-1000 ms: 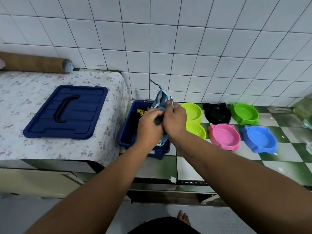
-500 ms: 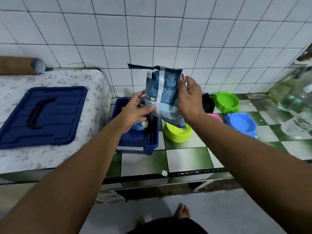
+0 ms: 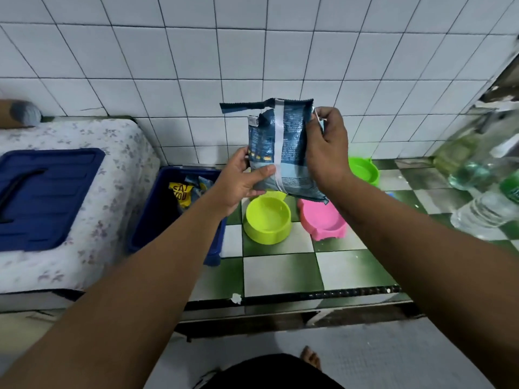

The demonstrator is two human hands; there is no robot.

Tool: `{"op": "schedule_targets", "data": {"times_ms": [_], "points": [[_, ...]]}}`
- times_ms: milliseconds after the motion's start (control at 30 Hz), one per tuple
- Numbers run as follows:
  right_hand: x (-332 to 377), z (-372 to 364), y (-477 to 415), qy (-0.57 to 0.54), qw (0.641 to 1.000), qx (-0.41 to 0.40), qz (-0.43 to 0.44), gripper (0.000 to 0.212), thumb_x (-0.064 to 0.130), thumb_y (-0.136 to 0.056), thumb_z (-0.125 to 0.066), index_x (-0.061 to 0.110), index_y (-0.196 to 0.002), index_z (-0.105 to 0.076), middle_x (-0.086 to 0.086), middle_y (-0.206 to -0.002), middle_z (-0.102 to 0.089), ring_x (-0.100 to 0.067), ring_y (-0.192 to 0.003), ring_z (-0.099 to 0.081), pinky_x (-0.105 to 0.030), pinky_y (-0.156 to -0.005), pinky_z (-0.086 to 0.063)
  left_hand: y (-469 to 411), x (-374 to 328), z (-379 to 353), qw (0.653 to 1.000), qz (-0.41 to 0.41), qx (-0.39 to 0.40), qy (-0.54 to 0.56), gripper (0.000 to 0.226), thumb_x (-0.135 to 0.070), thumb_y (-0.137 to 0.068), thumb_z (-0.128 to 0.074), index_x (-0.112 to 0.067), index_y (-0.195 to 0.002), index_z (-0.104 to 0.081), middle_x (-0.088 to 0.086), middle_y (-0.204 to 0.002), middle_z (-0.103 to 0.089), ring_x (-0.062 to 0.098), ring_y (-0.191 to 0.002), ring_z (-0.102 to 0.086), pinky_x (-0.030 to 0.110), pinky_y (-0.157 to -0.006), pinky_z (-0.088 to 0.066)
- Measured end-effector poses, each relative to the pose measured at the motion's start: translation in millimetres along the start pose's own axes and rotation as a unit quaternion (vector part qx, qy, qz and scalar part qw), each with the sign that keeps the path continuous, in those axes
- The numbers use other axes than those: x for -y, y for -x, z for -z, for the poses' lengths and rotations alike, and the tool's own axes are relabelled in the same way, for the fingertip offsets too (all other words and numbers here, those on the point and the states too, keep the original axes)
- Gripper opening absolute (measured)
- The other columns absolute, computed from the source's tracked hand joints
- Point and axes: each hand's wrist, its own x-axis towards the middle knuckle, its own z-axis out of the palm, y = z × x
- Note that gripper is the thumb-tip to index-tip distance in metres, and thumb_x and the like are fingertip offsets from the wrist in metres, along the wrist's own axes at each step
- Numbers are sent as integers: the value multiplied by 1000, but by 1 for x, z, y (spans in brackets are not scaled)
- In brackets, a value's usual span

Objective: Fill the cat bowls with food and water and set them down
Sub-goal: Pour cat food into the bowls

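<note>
Head view:
Food bag: blue-grey foil pouch [image 3: 280,147], upright, held in the air above the bowls, top strip partly torn and sticking out left.
Left hand [image 3: 241,181]: fingers curled on the pouch's lower left edge, thumb across its front.
Right hand [image 3: 327,147]: closed around the pouch's right side, fingertips near the top corner.
Bowls: round lime-yellow plastic bowl [image 3: 266,216] and pink plastic bowl [image 3: 323,220] side by side on the green-and-white checked tile ledge [image 3: 280,270]; green bowl [image 3: 363,169] behind, by the wall.
Storage: dark blue plastic bin [image 3: 157,209] left of the bowls, packets inside; its blue lid [image 3: 42,197] lies on the floral-covered surface.
Right edge: clear plastic bottles [image 3: 488,203], blurred.

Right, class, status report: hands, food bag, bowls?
Both hands on bag: left hand low, right hand high. Bag upright over yellow bowl and pink bowl. Both bowls empty, nothing blocking.
</note>
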Motion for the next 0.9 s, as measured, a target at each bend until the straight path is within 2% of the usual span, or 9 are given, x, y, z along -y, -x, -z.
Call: {"op": "schedule_targets", "data": {"times_ms": [200,300,400,467,500,633,767,833,900], "points": [[-12,47,-28,-23,999,20,-44,7,33,-84,-52,29,-89,-52,4,-88,-58,-13,-82,-51,-37,-78,-44,-23,3,-57,998,-10,-54,6,53,-14,-89,-78,-19,-133,-50,2,-131,-68,22,-103,-73,44,-82,-63],[-18,72,-40,-39,997,57,-40,23,37,-73,-52,28,-95,-52,2,-95,-54,-14,-88,-49,-37,-83,-42,-34,10,-84,997,-10,-75,18,49,-16,-88,-79,-19,-129,-52,1,-130,-68,17,-97,-75,34,-70,-62],[-15,95,-39,-14,993,114,-14,44,44,-82,-61,16,-112,-47,2,-105,-56,-2,-92,-55,-23,-88,-46,-44,17,-107,996,-10,-83,39,45,-15,-88,-79,-21,-125,-53,0,-129,-70,17,-97,-76,34,-71,-61],[-22,105,-43,20,990,137,-4,57,39,-83,-72,7,-121,-43,-7,-114,-60,-6,-101,-61,-24,-91,-50,-49,21,-120,995,-9,-88,54,42,-14,-88,-80,-23,-121,-55,-1,-125,-71,17,-96,-76,33,-70,-61],[-25,109,-46,29,990,135,-2,58,34,-83,-75,6,-122,-43,-9,-115,-62,-10,-104,-63,-26,-92,-51,-52,22,-124,994,-10,-92,57,41,-14,-87,-80,-24,-119,-55,-2,-122,-72,17,-96,-76,33,-70,-61],[-33,121,-63,20,997,79,-16,28,13,-91,-68,11,-115,-53,1,-106,-68,-3,-96,-66,-20,-84,-52,-66,28,-143,994,-14,-90,65,49,-15,-87,-81,-21,-126,-52,-6,-119,-73,22,-103,-74,34,-72,-60],[-42,133,-75,7,998,44,-38,28,7,-87,-70,9,-113,-61,-7,-106,-72,-18,-100,-70,-31,-86,-56,-79,41,-161,993,16,-67,100,49,-8,-88,-78,-18,-127,-50,-3,-119,-72,17,-98,-73,30,-67,-61],[-49,140,-80,17,998,30,-48,27,9,-84,-71,10,-110,-64,-8,-103,-73,-24,-98,-70,-38,-85,-58,-87,49,-170,993,29,-51,106,49,-10,-88,-78,-18,-128,-50,3,-125,-70,18,-100,-73,33,-69,-61],[-57,146,-82,21,998,21,-61,26,6,-84,-71,7,-109,-65,-10,-100,-73,-26,-94,-71,-38,-82,-60,-93,59,-178,991,45,-41,118,49,-10,-88,-78,-18,-128,-50,7,-130,-69,19,-102,-73,38,-74,-63]]}}
